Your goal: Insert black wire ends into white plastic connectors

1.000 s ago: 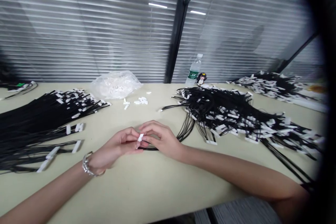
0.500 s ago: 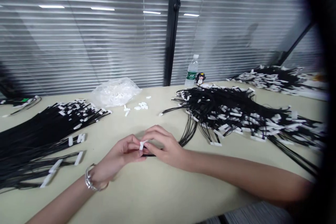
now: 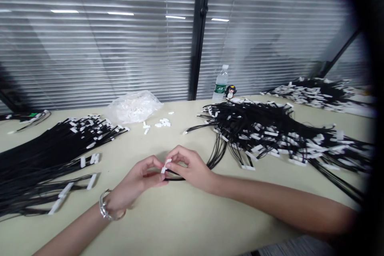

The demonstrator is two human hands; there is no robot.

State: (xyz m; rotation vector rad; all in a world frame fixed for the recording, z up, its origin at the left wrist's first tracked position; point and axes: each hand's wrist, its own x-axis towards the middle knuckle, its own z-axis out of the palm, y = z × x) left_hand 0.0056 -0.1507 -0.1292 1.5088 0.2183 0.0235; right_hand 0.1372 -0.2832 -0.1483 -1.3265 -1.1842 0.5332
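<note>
Near the middle of the table, my left hand (image 3: 144, 175) pinches a small white connector (image 3: 163, 169) between thumb and fingertips. Close against it, the thumb and fingers of my right hand (image 3: 192, 168) are closed on the upper part of the white piece, beside black wires (image 3: 175, 179). These wires run from the connector under my right hand, towards the bundle (image 3: 216, 152) behind it. Whether there is one white piece or two touching cannot be made out. A silver bracelet (image 3: 105, 208) is on my left wrist.
Black cables with white connectors lie at left (image 3: 45, 144), in a large pile at right (image 3: 255, 120) and at far right (image 3: 318, 92). Behind are a clear plastic bag (image 3: 135, 106), loose white connectors (image 3: 163, 123), a bottle (image 3: 221, 84) and a penguin figure (image 3: 230, 92).
The fingertips have parted slightly, and the white piece shows more, tilted to the upper right. More of the black wires shows below my right hand. The view has shifted slightly.
</note>
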